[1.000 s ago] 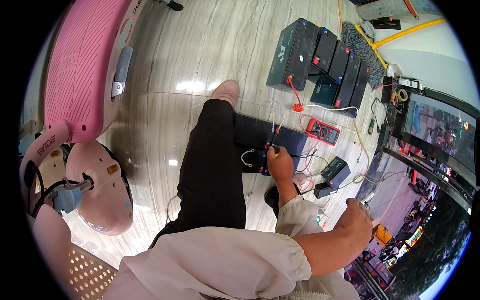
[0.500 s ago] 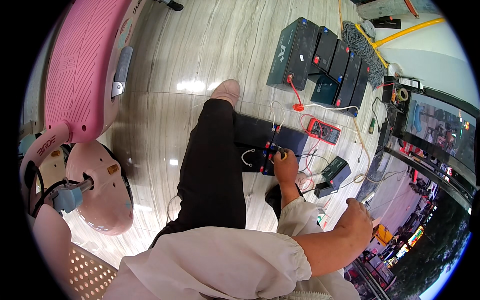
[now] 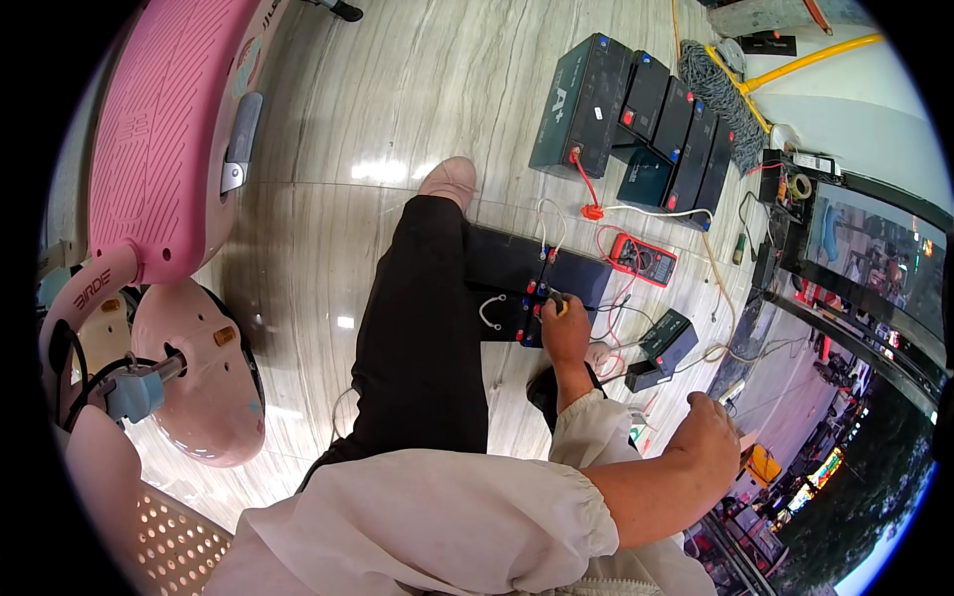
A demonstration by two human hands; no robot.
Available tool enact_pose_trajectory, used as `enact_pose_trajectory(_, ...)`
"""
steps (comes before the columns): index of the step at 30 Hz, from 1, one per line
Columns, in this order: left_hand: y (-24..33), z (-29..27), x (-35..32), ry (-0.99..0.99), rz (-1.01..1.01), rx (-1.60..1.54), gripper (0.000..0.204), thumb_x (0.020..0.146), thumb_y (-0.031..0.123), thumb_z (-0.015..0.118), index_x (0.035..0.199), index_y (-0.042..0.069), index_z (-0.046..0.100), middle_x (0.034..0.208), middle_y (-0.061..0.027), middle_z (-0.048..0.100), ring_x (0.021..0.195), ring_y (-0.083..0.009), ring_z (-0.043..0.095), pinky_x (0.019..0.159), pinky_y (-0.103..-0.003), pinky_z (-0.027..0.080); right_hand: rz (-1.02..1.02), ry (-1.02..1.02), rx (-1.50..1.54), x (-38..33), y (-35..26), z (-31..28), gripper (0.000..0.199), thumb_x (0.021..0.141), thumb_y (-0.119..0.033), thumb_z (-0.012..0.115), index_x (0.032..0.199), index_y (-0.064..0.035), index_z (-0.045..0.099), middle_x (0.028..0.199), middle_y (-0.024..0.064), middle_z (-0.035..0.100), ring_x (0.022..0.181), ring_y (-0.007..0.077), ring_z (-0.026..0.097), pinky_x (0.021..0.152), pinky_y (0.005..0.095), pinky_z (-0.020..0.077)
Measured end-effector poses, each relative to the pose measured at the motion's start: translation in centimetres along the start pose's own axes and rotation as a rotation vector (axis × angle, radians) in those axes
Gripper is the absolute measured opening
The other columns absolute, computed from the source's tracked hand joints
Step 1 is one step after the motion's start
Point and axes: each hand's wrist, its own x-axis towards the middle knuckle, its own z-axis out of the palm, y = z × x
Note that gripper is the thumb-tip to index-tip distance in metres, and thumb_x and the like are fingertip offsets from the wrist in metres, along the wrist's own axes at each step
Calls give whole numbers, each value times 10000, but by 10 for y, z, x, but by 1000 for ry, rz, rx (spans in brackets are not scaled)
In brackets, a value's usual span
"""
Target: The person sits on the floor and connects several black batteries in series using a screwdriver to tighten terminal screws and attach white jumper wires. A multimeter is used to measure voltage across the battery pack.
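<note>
Currently, the right hand (image 3: pixel 566 338) is at work over a cluster of dark batteries (image 3: pixel 581 273) lying on the floor, just beyond the person's leg (image 3: pixel 422 338). Its fingers are curled closely around a yellow-handled tool (image 3: pixel 563 308), probably a screwdriver, leaving little or no gap. Tool tip: too small to tell whether it touches metal.

Key relation: the coloured terminals (image 3: pixel 530 288) lie just to the left of the fingertips, along a seam running roughly up and down the view. The cluster's long axis runs left to right, dipping slightly to the right; the tool appears to slant up and left, toward the seam.

Left hand (image 3: pixel 708 442): crosses over to the right of the view, well apart from the batteries, so the right is clearly the nearer. Fingers partly hidden; cannot tell how far open, or whether they hold anything.

Nearby: a white wire loop (image 3: pixel 540 214) rises from the upper end of the seam; a short white wire (image 3: pixel 482 312) lies curved on the lower left battery; a red meter (image 3: pixel 644 261) sits just right of the cluster.
</note>
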Motion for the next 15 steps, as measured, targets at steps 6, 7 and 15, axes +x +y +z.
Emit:
enact_pose_trajectory(6,0,-1,-2,20,-5,9,303,888,188,607,1125,36,718,1019,-67,718,979,-243,643,872,-442,469,-12,10,9,0,2,-1,356,875,-265,699,1091,17,690,1016,250,708,965,412,687,855,457,544)
enact_pose_trajectory(7,1,-1,-2,28,-12,9,304,886,187,609,1126,36,718,1018,-67,717,980,-243,643,873,-441,469,-12,12,9,0,3,0,357,874,-266,699,1092,16,690,1017,250,707,965,413,687,854,458,544)
enact_pose_trajectory(15,-1,-6,-5,32,-17,1,307,879,190,616,1124,34,717,1016,-64,716,982,-241,644,877,-433,467,37,-32,5,-1,-3,-3,365,875,-278,694,1097,12,693,1023,252,706,956,416,691,844,467,546)
